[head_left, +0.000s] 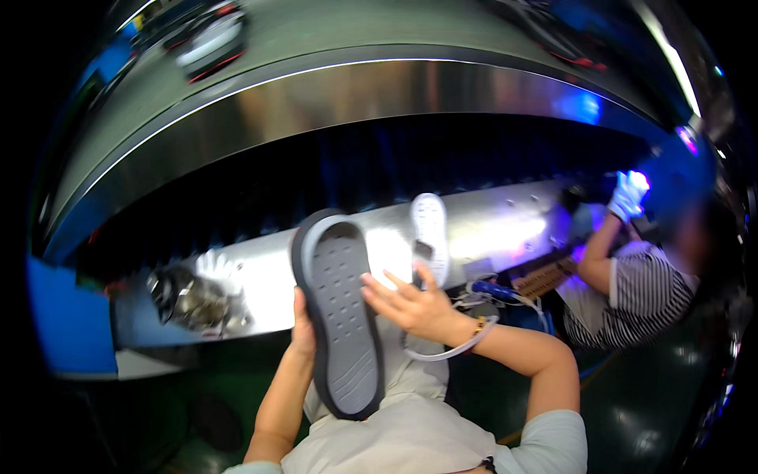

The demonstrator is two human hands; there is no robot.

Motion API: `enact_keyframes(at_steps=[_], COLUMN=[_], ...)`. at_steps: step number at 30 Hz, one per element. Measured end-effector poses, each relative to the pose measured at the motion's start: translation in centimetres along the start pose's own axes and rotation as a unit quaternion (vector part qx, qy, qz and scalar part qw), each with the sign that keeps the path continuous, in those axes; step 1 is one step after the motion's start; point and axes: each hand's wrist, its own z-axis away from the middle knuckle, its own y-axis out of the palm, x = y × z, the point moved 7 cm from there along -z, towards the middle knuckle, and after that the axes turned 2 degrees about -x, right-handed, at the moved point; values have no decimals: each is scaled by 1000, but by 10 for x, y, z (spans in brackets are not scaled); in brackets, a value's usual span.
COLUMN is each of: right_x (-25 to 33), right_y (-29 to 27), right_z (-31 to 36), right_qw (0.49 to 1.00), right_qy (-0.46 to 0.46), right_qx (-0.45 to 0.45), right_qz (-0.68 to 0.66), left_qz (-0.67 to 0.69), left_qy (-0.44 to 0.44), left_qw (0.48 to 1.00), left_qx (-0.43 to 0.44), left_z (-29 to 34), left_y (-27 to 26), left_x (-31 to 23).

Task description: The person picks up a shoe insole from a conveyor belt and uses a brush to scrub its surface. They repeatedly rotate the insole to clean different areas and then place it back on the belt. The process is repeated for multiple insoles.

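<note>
A large grey shoe sole [343, 292] with a dark rim stands tilted up in front of me, its lower end against my lap. Small holes dot its face and curved grooves mark its heel part. Along its left edge my left hand [302, 328] grips it, thumb showing and the other fingers hidden behind. My right hand [426, 308] hovers by its right edge with the fingers spread and nothing visible in them. A white band [467, 346] circles the right wrist. Beyond that hand, a smaller white sole [429, 225] lies on the metal ledge.
The shiny metal ledge [513, 213] runs across in front of me, with a metallic vessel [189, 299] at its left. Above it a green conveyor belt [355, 31] carries blurred shoes [213, 43]. Cables [496, 292] and a cardboard box [545, 278] are near a co-worker [651, 288] at right.
</note>
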Motion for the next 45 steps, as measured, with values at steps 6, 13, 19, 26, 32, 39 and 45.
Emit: enact_keyframes(at_steps=[6,13,19,26,32,39,45], right_x=[10,17,-19,-100,-94,-92,-90], right_y=[1,3,8,37,48,52,55], right_z=[4,20,37,92,84,79,84], right_qw=[999,999,991,682,343,326,282], right_qy=[18,15,60,517,495,470,476], right_qx=[-21,-50,52,-129,-274,-256,-270], right_qz=[24,-5,-109,-502,-750,-779,-788], left_qz=[62,61,59,114,138,145,143], left_qy=[43,90,124,80,56,66,67], left_qw=[997,994,990,990,988,987,987], left_qx=[37,5,6,-3,-46,-31,-21], left_z=[-8,-12,6,7,3,4,3], left_y=[-12,-16,-12,-26,-34,-26,-30], left_x=[-4,-10,-34,-32,-26,-26,-26])
